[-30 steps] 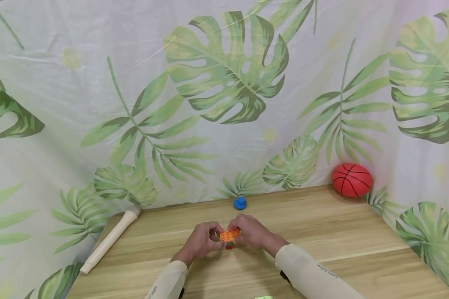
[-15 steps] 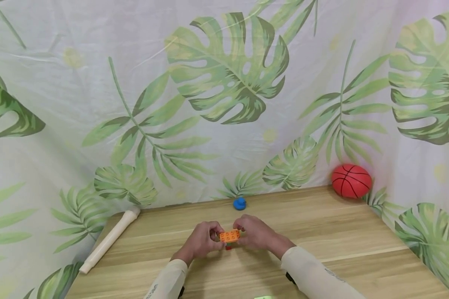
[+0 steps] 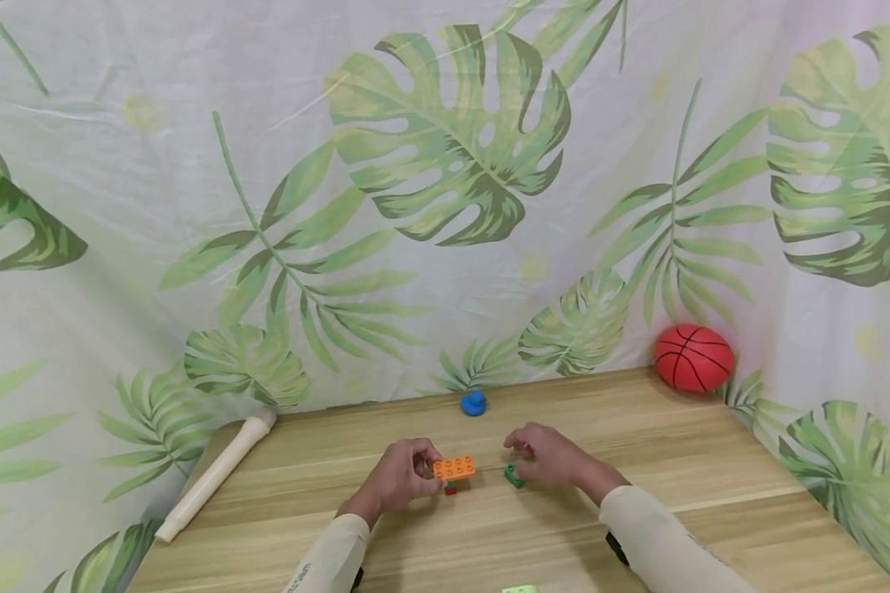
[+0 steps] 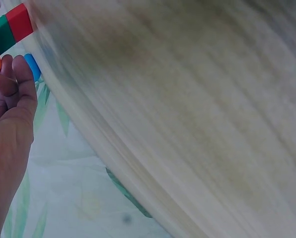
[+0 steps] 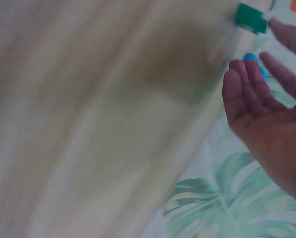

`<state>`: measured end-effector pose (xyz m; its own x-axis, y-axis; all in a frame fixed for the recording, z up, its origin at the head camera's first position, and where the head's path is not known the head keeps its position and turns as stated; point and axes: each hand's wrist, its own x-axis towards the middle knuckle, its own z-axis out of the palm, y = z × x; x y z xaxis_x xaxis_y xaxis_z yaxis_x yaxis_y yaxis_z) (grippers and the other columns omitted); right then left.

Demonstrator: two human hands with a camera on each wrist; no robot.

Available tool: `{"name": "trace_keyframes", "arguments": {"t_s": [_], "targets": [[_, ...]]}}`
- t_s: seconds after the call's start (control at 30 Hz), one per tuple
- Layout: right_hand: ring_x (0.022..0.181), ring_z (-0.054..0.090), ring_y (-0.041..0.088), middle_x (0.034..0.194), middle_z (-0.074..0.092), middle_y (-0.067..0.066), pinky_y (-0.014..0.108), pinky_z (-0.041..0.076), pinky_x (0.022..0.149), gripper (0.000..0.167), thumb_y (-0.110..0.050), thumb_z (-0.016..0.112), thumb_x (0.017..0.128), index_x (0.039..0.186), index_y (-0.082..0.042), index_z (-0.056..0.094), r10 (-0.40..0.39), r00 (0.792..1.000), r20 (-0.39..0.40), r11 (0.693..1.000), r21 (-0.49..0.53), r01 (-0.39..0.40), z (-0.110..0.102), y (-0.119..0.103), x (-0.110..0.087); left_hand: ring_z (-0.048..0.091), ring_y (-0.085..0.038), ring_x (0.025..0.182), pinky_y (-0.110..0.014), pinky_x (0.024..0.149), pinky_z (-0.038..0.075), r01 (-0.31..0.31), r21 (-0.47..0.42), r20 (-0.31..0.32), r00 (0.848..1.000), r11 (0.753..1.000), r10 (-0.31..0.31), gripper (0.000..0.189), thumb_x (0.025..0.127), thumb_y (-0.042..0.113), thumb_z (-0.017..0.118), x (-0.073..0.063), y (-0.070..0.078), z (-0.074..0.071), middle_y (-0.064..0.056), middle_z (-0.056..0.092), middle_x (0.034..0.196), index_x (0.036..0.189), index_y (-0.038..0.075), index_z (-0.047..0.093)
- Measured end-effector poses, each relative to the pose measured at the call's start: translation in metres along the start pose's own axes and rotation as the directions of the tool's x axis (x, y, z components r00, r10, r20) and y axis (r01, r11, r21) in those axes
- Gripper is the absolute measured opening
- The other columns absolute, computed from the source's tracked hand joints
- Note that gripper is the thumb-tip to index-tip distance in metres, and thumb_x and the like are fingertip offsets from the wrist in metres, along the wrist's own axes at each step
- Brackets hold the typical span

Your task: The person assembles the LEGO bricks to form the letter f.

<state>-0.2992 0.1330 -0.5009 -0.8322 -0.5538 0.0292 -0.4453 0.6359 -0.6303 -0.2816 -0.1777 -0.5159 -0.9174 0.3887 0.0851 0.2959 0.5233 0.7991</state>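
In the head view my left hand (image 3: 403,475) pinches a small toy-brick stack by the left end of its studded orange brick (image 3: 454,468). Below the orange brick are a green brick (image 4: 3,35) and a red brick (image 4: 20,23), seen best in the left wrist view. My right hand (image 3: 547,455) is apart from the stack, its fingers spread. Near its thumb stands a separate green brick (image 3: 514,475). In the right wrist view this green brick lies close to the thumb tip, with the fingers not around it.
A blue rubber duck (image 3: 473,403) sits at the back of the wooden table (image 3: 386,543). A red ball (image 3: 693,357) with black lines is at the back right corner. A pale stick-like thing (image 3: 215,478) lies along the left edge. A light-green piece (image 3: 520,589) shows at the front.
My right hand has moved off the orange brick to the right, and the separate green brick has come into sight by it. My left hand still holds the stack in about the same place.
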Motion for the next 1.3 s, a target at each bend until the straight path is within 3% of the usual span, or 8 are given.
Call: {"name": "trace_keyframes", "arguments": {"t_s": [0.17,0.43,0.63,0.8,0.93,1.1,1.3], "targets": [[0.114,0.065,0.029,0.125,0.071,0.012,0.046,0.056,0.100,0.049,-0.005,0.082,0.090,0.136,0.000,0.068,-0.060,0.995,0.076,0.996,0.068,0.055,0.001,0.012,-0.005,0.047,-0.007,0.068,-0.020,0.060,0.041,-0.006,0.003,0.001,1.000,1.000,0.006,0.022,0.082,0.005,0.089,0.000,0.001,0.000,-0.006,0.058,0.076,0.096,0.006,0.072],[0.097,0.061,0.016,0.104,0.072,0.004,0.031,0.054,0.087,0.028,0.002,0.082,0.089,0.116,-0.006,0.076,-0.083,0.993,0.085,0.991,0.112,0.074,0.003,0.016,-0.008,0.048,-0.006,0.068,-0.020,0.060,0.043,-0.022,0.005,0.002,1.000,1.000,0.022,0.022,0.082,0.005,0.088,-0.001,0.001,-0.001,-0.009,0.063,0.079,0.096,0.005,0.070],[0.095,0.064,0.016,0.102,0.072,0.006,0.030,0.056,0.084,0.026,0.004,0.081,0.089,0.113,-0.004,0.075,-0.098,0.995,0.037,0.989,0.111,0.093,0.006,0.017,-0.010,0.047,-0.005,0.068,-0.020,0.060,0.042,-0.006,0.024,-0.002,1.000,1.000,0.006,0.021,0.083,0.006,0.087,0.000,0.000,-0.001,-0.004,0.061,0.080,0.096,0.006,0.071],[0.094,0.064,0.017,0.101,0.071,0.006,0.029,0.056,0.083,0.026,0.001,0.084,0.088,0.112,-0.004,0.074,-0.108,0.994,0.021,0.992,0.072,0.106,0.008,0.018,-0.010,0.048,-0.005,0.068,-0.020,0.060,0.043,-0.012,0.021,-0.006,1.000,1.000,0.012,0.021,0.083,0.006,0.087,-0.001,0.000,0.000,-0.007,0.064,0.081,0.096,0.007,0.071],[0.096,0.065,0.016,0.105,0.070,0.005,0.028,0.056,0.083,0.027,-0.003,0.085,0.089,0.113,-0.005,0.073,-0.070,0.998,0.002,0.996,0.063,0.070,0.011,0.017,-0.009,0.048,-0.004,0.068,-0.020,0.060,0.043,-0.019,0.015,-0.009,1.000,1.000,0.019,0.021,0.083,0.005,0.088,-0.001,0.000,0.001,-0.011,0.066,0.083,0.096,0.006,0.071],[0.098,0.068,0.017,0.106,0.072,0.001,0.032,0.056,0.085,0.024,-0.008,0.084,0.091,0.112,-0.009,0.073,-0.019,0.997,-0.072,0.998,0.056,0.023,0.014,0.008,0.000,0.048,-0.005,0.069,-0.020,0.060,0.043,-0.024,0.011,-0.010,1.000,1.000,0.024,0.022,0.083,0.005,0.088,-0.002,0.000,0.001,-0.012,0.066,0.083,0.096,0.005,0.070],[0.103,0.070,0.023,0.115,0.076,0.007,0.037,0.060,0.088,0.029,-0.009,0.081,0.091,0.118,-0.006,0.072,-0.066,0.988,-0.142,0.995,0.060,0.075,0.017,-0.017,0.018,0.049,-0.005,0.068,-0.021,0.060,0.043,-0.019,-0.001,-0.008,1.000,1.000,0.019,0.022,0.083,0.005,0.088,-0.002,-0.001,0.001,-0.012,0.066,0.083,0.096,0.004,0.070]]}}
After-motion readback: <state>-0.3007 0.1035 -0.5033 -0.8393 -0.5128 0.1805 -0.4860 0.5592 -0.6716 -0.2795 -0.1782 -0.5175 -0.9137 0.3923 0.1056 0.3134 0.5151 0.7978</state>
